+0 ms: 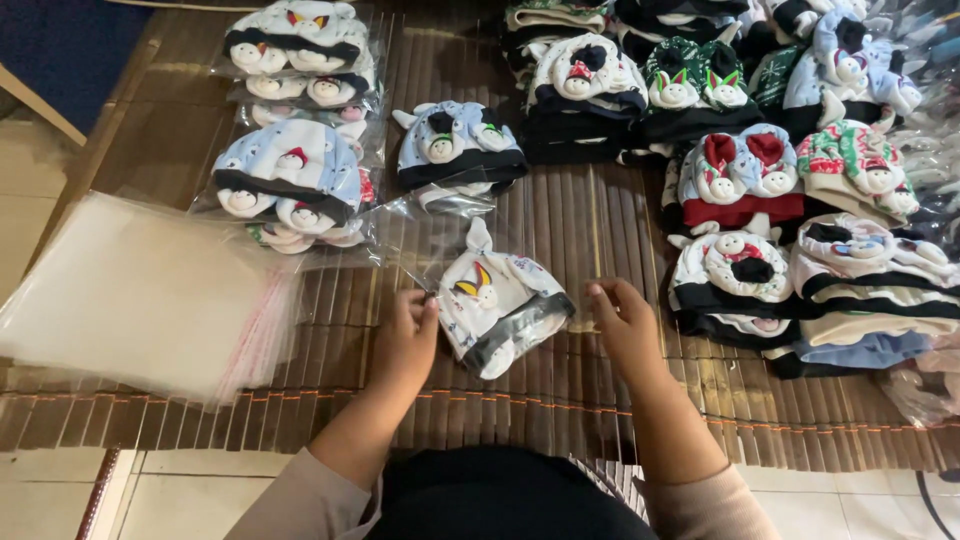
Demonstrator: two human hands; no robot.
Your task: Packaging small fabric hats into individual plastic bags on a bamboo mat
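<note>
A small white baby hat (497, 303) with a dark band and animal faces lies inside a clear plastic bag (425, 245) on the brown bamboo mat (560, 390). My left hand (405, 335) pinches the bag's edge at the hat's left side. My right hand (622, 320) holds the bag's thin edge just right of the hat, fingers curled.
A stack of empty clear bags (140, 295) lies at the left. Bagged hats (290, 180) are piled at the back left, one bagged hat (455, 150) behind the centre. Many unbagged hats (760, 190) are stacked at the right. Tiled floor (60, 500) borders the mat.
</note>
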